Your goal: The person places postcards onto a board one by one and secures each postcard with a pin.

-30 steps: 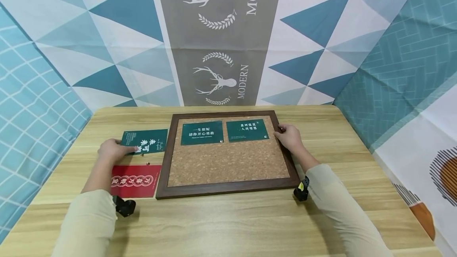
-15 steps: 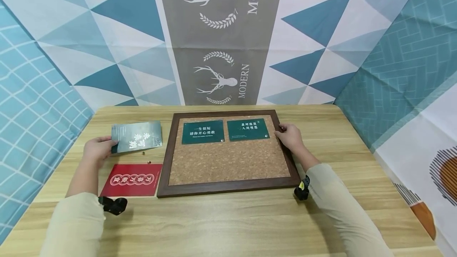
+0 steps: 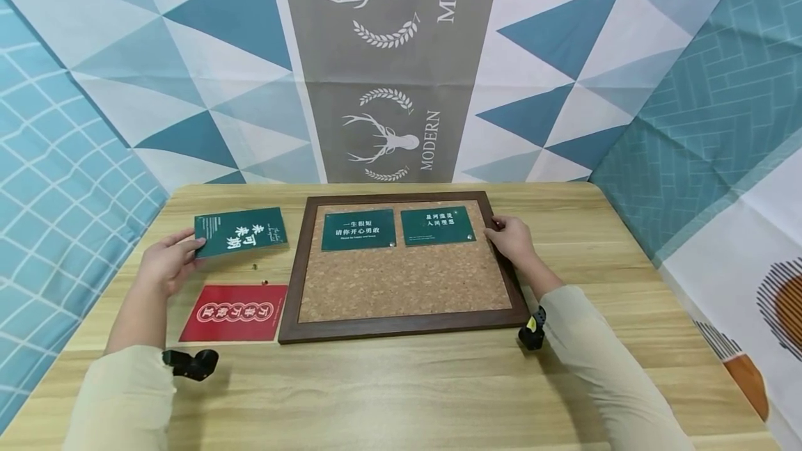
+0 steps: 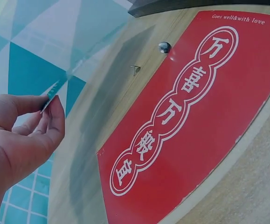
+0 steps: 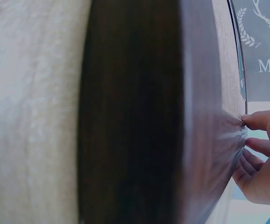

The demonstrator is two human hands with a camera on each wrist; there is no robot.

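Note:
My left hand (image 3: pixel 164 262) pinches the left end of a green postcard (image 3: pixel 241 232) with white lettering, between thumb and fingers. That card is held up off the table; in the left wrist view it shows nearly edge-on, with a shadow below. My right hand (image 3: pixel 515 241) grips the right edge of a brown-framed cork board (image 3: pixel 401 287), thumb and fingertips at the frame in the right wrist view. Two green cards, a left one (image 3: pixel 358 230) and a right one (image 3: pixel 437 226), lie along the board's upper half. A silver pushpin shows at the lower right corner of each.
A red card (image 3: pixel 234 313) lies on the table left of the board. Above it are two loose pushpins, one with its round head up (image 4: pixel 164 47) and another with its point showing (image 4: pixel 135 70). Patterned cloth (image 3: pixel 376 68) rises behind the wooden table (image 3: pixel 388 388).
My left hand has picked the green postcard up from the table and moved it left and slightly back, tilting it on the way. The right hand stays at the board's edge.

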